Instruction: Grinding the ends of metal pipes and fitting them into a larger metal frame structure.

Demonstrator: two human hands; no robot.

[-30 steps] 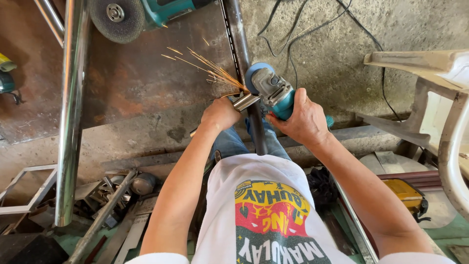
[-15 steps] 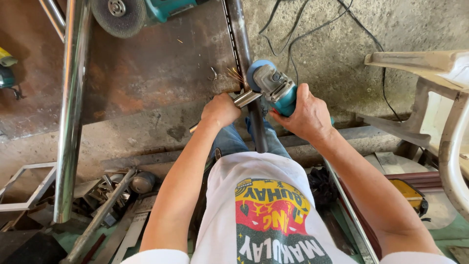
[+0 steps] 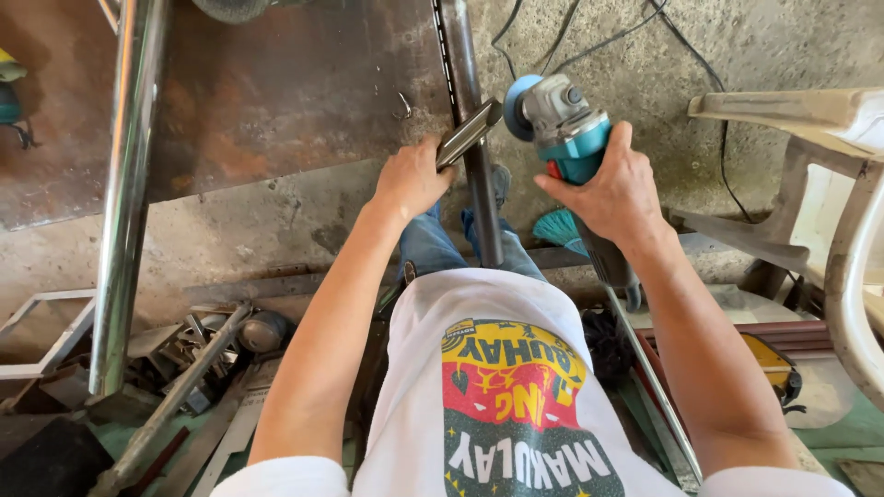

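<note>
A rusty steel plate (image 3: pixel 276 101) fills the upper left over the concrete floor (image 3: pixel 783 46), with a long polished steel pipe (image 3: pixel 124 184) running down its left side and a darker upright bar (image 3: pixel 474 156) at its right edge. To the right stands a pale plastic chair (image 3: pixel 829 184); black cables (image 3: pixel 700 55) trail across the floor behind it. The right hand (image 3: pixel 612 189) is clenched around the body of a teal angle grinder (image 3: pixel 562 124), disc lifted clear of the metal, no sparks showing. The left hand (image 3: pixel 410 179) grasps a short metal tube offcut (image 3: pixel 468 133), held tilted against the upright bar, just beside the disc. My judgement: grinding this end cleanly calls for a firm brace of the tube on the bar and fingers kept back from the wheel, which sits very near them. Scrap metal pieces (image 3: pixel 193 345) and a loose rod (image 3: pixel 175 396) clutter the lower left; a thin rod (image 3: pixel 654 387) lies by the right forearm, close to the grinder's cord side.
</note>
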